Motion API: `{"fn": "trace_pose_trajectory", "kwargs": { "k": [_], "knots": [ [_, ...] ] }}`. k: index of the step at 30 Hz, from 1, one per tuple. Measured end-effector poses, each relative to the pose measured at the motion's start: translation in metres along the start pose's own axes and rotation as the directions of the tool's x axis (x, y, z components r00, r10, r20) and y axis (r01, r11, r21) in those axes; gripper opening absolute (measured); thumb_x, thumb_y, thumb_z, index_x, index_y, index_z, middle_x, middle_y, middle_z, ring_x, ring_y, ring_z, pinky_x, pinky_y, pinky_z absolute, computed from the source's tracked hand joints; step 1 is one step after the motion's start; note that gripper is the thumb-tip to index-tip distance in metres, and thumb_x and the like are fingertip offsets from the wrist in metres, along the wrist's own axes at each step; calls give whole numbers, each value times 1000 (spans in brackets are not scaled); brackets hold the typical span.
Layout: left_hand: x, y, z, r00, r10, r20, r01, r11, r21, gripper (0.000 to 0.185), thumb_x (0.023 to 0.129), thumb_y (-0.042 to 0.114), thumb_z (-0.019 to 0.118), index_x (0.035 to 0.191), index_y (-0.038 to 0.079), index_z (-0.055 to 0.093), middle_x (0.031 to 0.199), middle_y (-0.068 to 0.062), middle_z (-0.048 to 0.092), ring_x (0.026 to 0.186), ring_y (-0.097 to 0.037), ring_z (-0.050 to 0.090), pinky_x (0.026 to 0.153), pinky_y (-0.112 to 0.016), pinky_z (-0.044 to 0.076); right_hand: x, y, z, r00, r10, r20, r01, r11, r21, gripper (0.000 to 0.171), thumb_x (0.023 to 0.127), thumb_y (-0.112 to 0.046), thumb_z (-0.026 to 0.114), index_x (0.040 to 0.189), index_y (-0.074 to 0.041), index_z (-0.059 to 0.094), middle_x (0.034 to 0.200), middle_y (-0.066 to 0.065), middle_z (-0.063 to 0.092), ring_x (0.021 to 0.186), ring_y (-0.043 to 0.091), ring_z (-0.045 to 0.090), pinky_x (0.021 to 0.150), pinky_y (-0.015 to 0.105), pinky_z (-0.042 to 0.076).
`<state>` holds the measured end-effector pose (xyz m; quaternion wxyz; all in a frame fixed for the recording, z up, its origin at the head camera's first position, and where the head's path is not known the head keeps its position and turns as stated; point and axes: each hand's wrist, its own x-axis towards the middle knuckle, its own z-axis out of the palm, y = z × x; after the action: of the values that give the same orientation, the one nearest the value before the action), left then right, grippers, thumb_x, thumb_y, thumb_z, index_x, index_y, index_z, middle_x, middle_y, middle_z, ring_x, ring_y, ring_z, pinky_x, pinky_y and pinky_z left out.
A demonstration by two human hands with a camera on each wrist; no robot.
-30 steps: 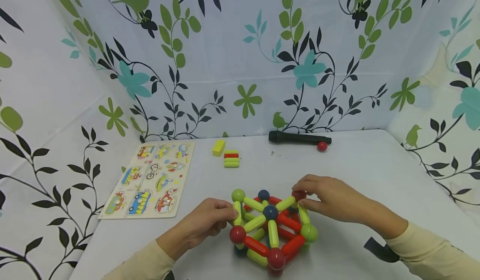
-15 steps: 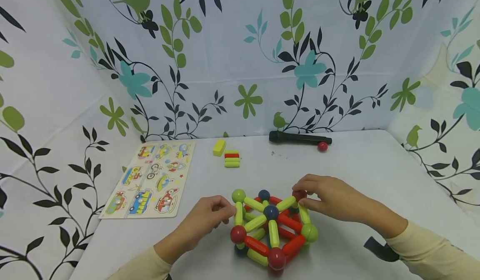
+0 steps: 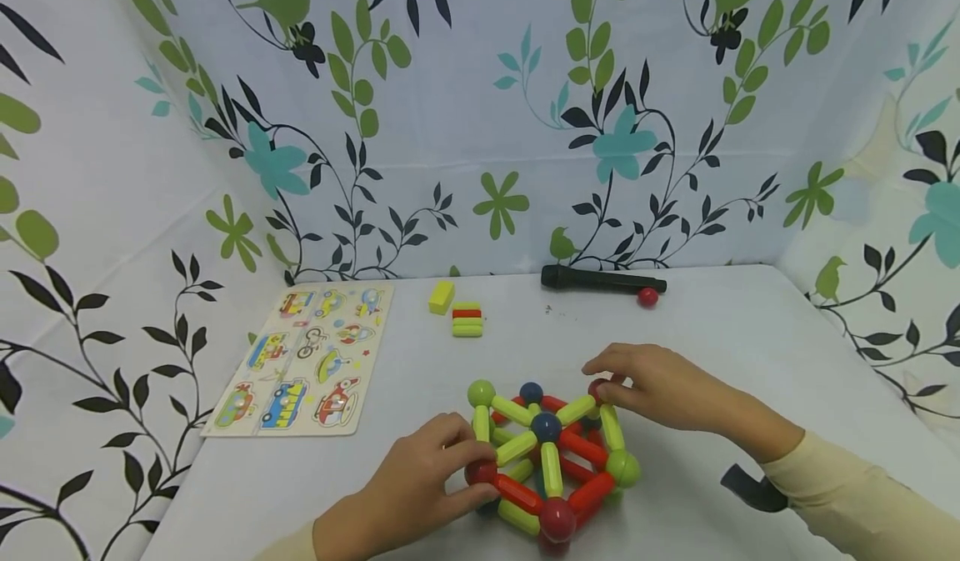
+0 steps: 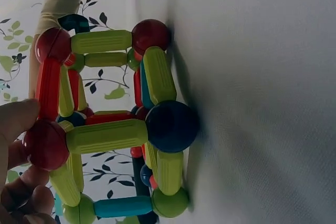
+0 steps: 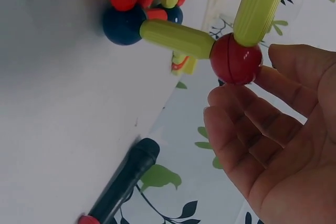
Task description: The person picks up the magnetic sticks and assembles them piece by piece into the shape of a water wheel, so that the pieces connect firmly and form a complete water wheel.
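A framework of magnetic balls and rods (image 3: 551,459) stands on the white table, with red, lime-green and blue parts. At its near left corner my left hand (image 3: 416,482) holds a red ball (image 4: 46,145) between thumb and fingers. A blue ball (image 4: 172,126) sits below it at table level in the left wrist view. My right hand (image 3: 663,386) pinches another red ball (image 5: 236,59) at the far right top corner. Lime-green rods (image 5: 178,39) meet that ball, and its back is hidden by the fingers in the head view.
A wooden picture puzzle board (image 3: 300,361) lies at the left. Farther back are a yellow block (image 3: 442,297), several short rods (image 3: 467,320), a black microphone-shaped object (image 3: 600,279) and a loose red ball (image 3: 647,297). Patterned cloth hangs behind the table.
My left hand has let go of the lime-green rod at the left side and moved down and nearer, onto the red ball. My right hand stays at its ball.
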<state>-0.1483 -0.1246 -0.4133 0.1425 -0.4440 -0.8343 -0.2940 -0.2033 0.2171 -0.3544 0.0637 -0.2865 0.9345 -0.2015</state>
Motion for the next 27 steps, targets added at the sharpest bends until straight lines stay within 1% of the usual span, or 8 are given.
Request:
{"fn": "trace_pose_trajectory", "kwargs": {
  "k": [4,7,10,13,17,20,24,27],
  "knots": [
    [-2,-1,-4,999,12,48,-14,999,52,36,83,32,86,115,24,73,97,13,53,90,0,50,73,-3,41,14,5,-3,1000,17,9,-18,999,44,31,96,-22,70,126,-13,70,114,0,72,92,9,68,77,27,59],
    [-2,-2,-8,997,29,72,-35,996,76,36,81,28,88,113,23,73,97,12,55,89,-1,51,73,-3,42,28,11,-5,1000,0,-1,0,999,39,30,96,-21,70,125,-12,70,115,3,72,94,12,68,77,28,59],
    [-4,-5,-15,995,58,78,-65,993,97,33,81,27,87,110,22,73,97,12,57,88,-1,52,72,-3,43,44,18,-5,1000,-16,-4,16,999,43,30,97,-20,70,125,-10,70,117,5,72,99,18,68,81,33,59],
    [-9,-12,-24,994,84,73,-91,990,104,34,80,23,88,110,22,72,100,11,58,88,-2,54,72,-4,44,63,25,-2,1000,-15,3,15,999,32,30,97,-19,69,125,-9,71,117,5,73,101,21,69,84,37,59],
    [-16,-24,-33,995,84,59,-89,992,89,38,78,16,88,112,23,72,103,11,59,91,-3,56,77,-8,48,93,30,7,1000,-2,25,3,999,-49,30,97,-20,70,124,-10,72,118,6,74,103,21,69,88,40,58],
    [-20,-30,-35,997,64,53,-68,995,73,38,79,15,87,113,23,72,104,12,59,93,-2,56,79,-10,50,119,29,18,999,-6,46,12,991,-133,32,96,-20,71,126,-11,71,119,7,73,105,22,68,91,41,57],
    [-24,-31,-34,998,43,43,-46,996,72,38,81,17,86,116,23,72,107,12,60,95,-2,57,82,-11,51,155,25,34,996,-35,82,54,970,-236,36,96,-20,71,131,-12,68,123,8,70,110,23,67,95,42,55],
    [-26,-30,-33,999,38,34,-41,996,79,38,82,18,85,118,24,72,109,11,61,97,-3,58,85,-11,50,176,20,46,993,-48,108,78,951,-299,40,97,-23,70,136,-14,65,128,7,67,117,24,65,99,44,53]
  ]
}}
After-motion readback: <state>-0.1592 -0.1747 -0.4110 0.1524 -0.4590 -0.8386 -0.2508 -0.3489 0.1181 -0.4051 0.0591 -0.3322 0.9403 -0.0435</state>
